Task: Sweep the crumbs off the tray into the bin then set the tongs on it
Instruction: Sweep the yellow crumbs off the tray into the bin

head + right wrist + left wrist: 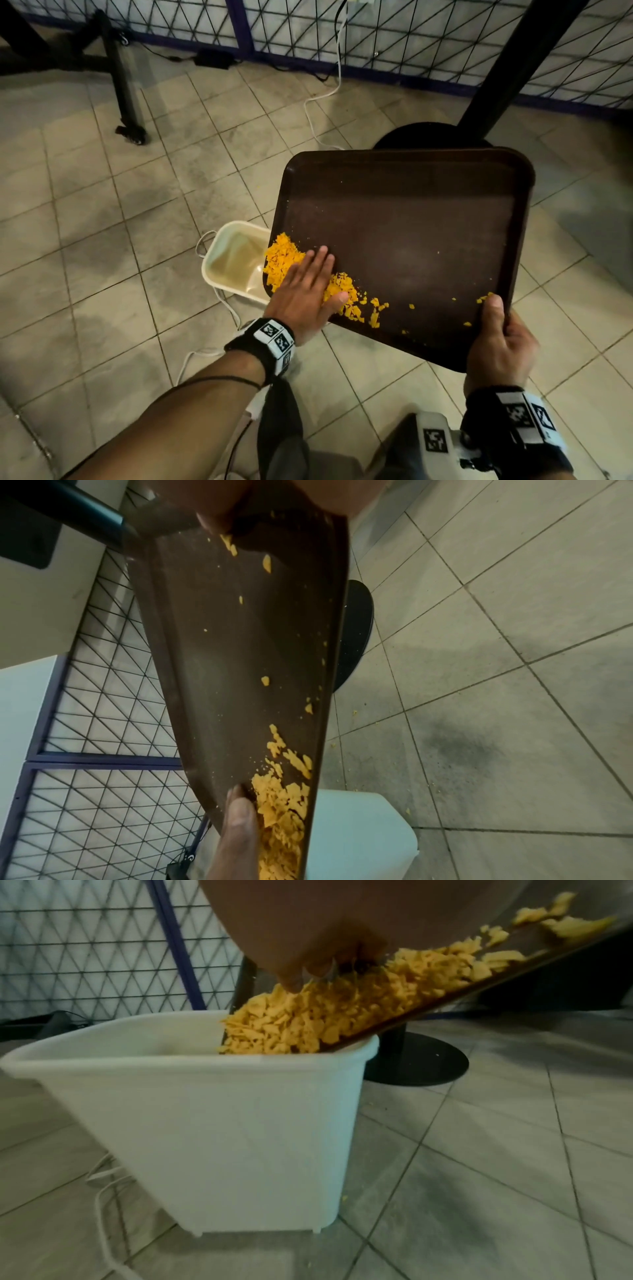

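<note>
A dark brown tray [411,212] is held tilted over the floor, its lower left corner above the white bin [236,260]. My right hand [496,339] grips the tray's near right corner, thumb on top. My left hand [308,284] lies flat on the tray with straight fingers, pressing against a heap of orange crumbs [281,260] at the low corner. In the left wrist view the crumbs [308,1023] pile at the tray's edge just over the bin [192,1123] rim. Scattered crumbs [265,680] dot the tray [222,642]. No tongs are in view.
A black table pedestal with a round base [431,135] stands behind the tray. A white cable [322,102] trails across the tiled floor near the bin. A wire grid fence [376,34] runs along the back. A few crumbs [354,712] lie on the floor.
</note>
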`<state>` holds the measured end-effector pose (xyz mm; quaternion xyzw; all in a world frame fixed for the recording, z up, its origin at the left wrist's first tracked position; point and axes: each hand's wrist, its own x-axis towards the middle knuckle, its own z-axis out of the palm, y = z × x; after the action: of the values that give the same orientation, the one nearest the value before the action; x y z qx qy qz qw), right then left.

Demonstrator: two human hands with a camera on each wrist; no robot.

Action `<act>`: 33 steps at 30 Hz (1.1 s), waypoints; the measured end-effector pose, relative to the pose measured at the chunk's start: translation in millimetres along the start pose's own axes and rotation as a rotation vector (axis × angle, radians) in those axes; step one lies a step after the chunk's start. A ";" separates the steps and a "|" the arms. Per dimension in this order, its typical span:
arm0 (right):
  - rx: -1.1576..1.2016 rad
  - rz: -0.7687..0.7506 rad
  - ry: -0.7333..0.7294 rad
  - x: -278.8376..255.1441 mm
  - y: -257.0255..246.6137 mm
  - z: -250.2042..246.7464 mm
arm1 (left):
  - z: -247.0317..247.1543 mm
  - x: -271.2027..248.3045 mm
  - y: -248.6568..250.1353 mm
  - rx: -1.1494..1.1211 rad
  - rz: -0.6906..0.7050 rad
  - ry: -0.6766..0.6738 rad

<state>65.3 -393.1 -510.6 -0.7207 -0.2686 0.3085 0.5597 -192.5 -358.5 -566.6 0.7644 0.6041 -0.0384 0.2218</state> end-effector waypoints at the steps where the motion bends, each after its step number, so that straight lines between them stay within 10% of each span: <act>1: 0.006 0.004 -0.008 0.3 0.6 0.3 | -5.4 2.2 2.5 -0.008 -0.004 0.009; 10: 0.101 0.025 -0.021 -5.0 -12.5 10.5 | -49.4 35.1 146.1 0.000 0.536 0.271; 18: 0.107 0.151 -0.023 -5.5 -19.1 9.3 | -5.9 1.2 106.0 0.245 0.669 0.103; 24: 0.104 0.106 -0.030 -6.3 -18.9 9.9 | -18.8 3.0 95.9 0.140 0.471 0.151; 33: 0.079 0.089 -0.042 -4.1 -20.1 4.5 | -1.0 -6.1 107.1 0.328 0.693 0.064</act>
<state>58.4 -388.6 -491.3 -0.7027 -0.2358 0.3584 0.5675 -93.6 -382.0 -532.4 0.9494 0.3025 -0.0336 0.0777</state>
